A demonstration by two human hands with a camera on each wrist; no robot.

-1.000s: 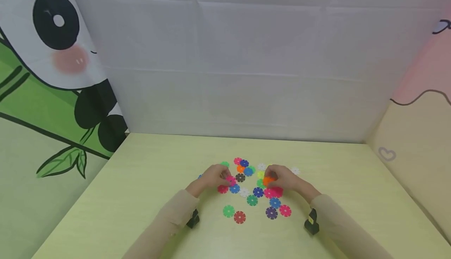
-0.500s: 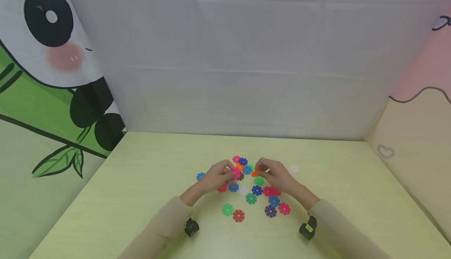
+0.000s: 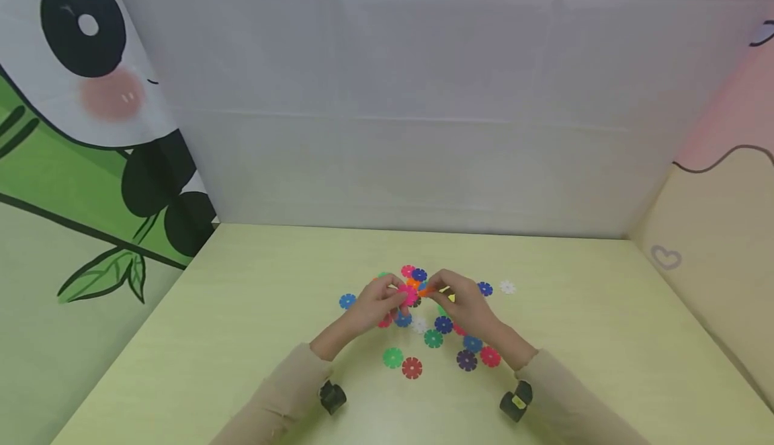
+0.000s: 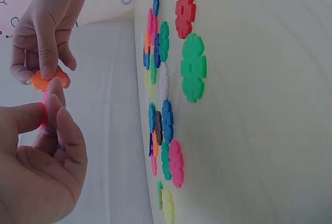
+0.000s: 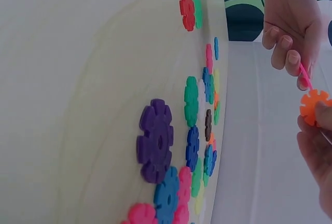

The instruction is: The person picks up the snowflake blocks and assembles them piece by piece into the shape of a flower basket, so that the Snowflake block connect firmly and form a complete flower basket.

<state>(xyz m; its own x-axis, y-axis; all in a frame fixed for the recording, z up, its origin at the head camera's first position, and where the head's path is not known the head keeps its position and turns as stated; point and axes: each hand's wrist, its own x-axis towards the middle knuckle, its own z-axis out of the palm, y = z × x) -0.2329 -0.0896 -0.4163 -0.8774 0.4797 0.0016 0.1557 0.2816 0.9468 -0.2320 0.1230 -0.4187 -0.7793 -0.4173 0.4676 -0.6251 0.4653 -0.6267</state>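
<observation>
Between thumb and fingers, my left hand (image 3: pixel 373 304) pinches a pink notched plastic disc (image 3: pixel 409 295) above the table. Opposite it, my right hand (image 3: pixel 467 302) pinches an orange notched disc (image 3: pixel 426 292). In the right wrist view the orange disc (image 5: pixel 314 106) faces the camera, and the pink disc (image 5: pixel 305 75) appears edge-on right above it. The two discs meet or nearly meet at their rims; whether their notches are joined cannot be told. In the left wrist view my left fingers hide most of the pink disc (image 4: pixel 43 114).
Several loose discs lie flat under and around the hands, among them a green disc (image 3: pixel 393 357), a red disc (image 3: pixel 412 368), a purple disc (image 3: pixel 467 360) and a white disc (image 3: pixel 507 287). The pale table (image 3: pixel 199 337) ends at a white back wall (image 3: pixel 387 115).
My right hand has lifted the orange disc and moved left to the pink disc. My left hand has raised the pink disc off the table and turned it more face-on.
</observation>
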